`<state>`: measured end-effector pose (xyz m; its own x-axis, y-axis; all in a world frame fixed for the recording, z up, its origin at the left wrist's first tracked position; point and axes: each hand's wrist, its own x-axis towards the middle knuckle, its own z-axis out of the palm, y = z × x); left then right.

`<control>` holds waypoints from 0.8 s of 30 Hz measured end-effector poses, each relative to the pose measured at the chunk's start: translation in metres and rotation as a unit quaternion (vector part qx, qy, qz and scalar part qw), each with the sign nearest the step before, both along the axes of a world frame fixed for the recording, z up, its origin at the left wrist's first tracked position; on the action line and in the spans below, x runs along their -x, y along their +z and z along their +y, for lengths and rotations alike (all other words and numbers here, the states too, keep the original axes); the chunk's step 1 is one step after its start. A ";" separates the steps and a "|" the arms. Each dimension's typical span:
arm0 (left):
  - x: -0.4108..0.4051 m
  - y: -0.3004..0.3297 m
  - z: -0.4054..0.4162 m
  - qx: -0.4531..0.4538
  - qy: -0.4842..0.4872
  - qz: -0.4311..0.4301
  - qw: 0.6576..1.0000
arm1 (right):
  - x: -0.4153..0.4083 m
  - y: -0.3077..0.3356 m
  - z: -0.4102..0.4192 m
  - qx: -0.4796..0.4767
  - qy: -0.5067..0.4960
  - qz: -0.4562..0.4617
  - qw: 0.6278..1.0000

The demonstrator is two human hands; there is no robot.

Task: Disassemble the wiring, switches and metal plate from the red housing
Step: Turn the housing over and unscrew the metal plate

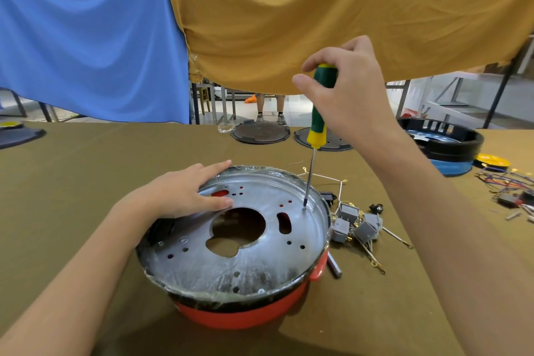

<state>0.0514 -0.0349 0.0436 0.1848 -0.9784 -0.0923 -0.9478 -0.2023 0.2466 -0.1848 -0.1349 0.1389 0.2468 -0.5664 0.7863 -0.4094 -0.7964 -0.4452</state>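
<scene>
Right hand (344, 89) grips the green-yellow handle of a screwdriver (317, 121), fingers curled round the top, shaft near upright. Tip sits on the right side of the metal plate (245, 266), at a screw spot close to the rim. Left hand (185, 193) lies flat on the plate's far-left rim, fingers straight, pressing down, holding nothing. Plate sits in the red housing (248, 318), which rests on the olive table (72, 182) directly under both hands, nearer the left one. Plate has a big centre cutout and several small holes. Just right of the housing lie grey switches (355, 225) with loose wires, well below the right hand. More coloured wiring (502, 182) lies far right. Two dark round lids (260, 133) and a black basket (445, 138) sit at the table's far edge. Blue and mustard cloths hang behind.
</scene>
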 end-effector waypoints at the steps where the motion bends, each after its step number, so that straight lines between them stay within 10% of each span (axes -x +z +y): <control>1: 0.000 0.000 0.000 -0.001 0.000 0.000 1.000 | 0.000 0.000 -0.001 0.000 -0.005 0.002 1.000; 24: 0.006 0.016 0.001 0.006 -0.011 -0.054 0.998 | 0.001 -0.001 -0.001 -0.063 0.084 -0.020 0.994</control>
<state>0.0452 -0.0337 0.0598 0.1714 -0.9833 -0.0614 -0.9731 -0.1788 0.1456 -0.1861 -0.1359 0.1379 0.3155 -0.6142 0.7233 -0.2553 -0.7891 -0.5586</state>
